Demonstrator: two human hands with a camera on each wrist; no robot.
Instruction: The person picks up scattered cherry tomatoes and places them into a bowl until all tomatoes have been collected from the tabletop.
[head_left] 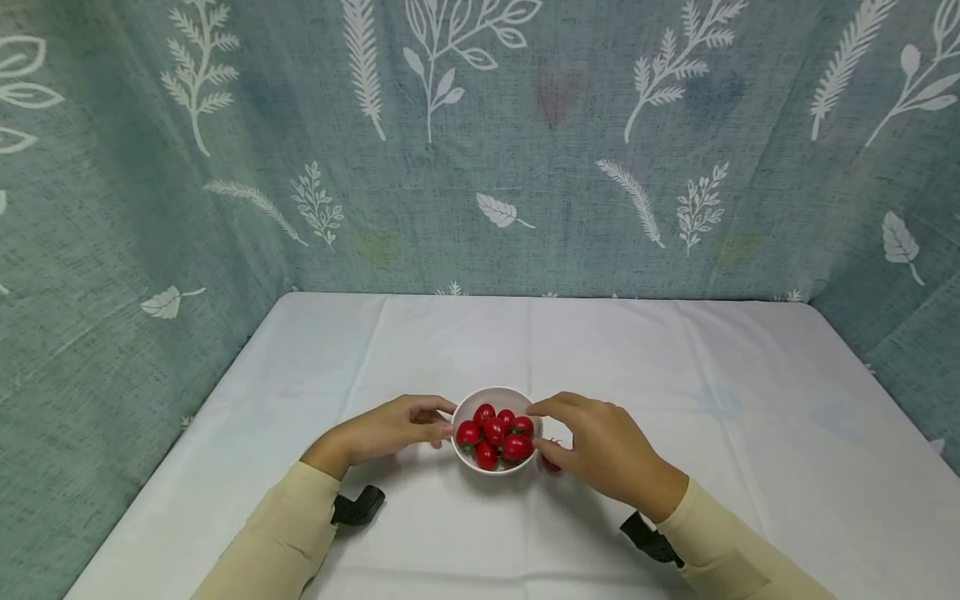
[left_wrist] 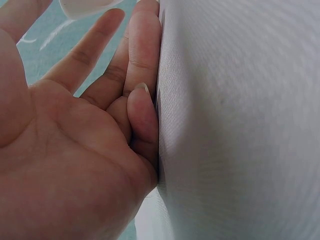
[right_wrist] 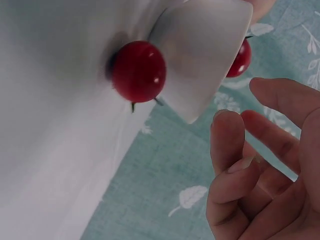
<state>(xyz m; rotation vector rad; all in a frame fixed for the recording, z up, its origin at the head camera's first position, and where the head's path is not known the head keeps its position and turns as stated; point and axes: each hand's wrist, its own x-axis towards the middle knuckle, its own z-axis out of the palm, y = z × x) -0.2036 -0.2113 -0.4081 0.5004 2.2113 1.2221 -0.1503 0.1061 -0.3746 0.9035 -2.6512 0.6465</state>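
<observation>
A small white bowl [head_left: 491, 396] holds several red cherry tomatoes [head_left: 494, 431] with green stems. My left hand [head_left: 390, 432] is at the bowl's left side, thumb and fingertips at its wall, fingers loosely extended. In the left wrist view that hand's little-finger side rests on the cloth. My right hand [head_left: 603, 446] hovers at the bowl's right rim, thumb and forefinger apart with nothing between them. One loose cherry tomato [right_wrist: 138, 71] lies on the cloth beside the bowl, partly hidden under the right hand in the head view.
A white cloth [head_left: 615, 358] covers the table. Teal curtains [head_left: 420, 208] with white leaf prints stand behind it and along both sides. Black wrist-worn devices [head_left: 360, 506] show at both cuffs.
</observation>
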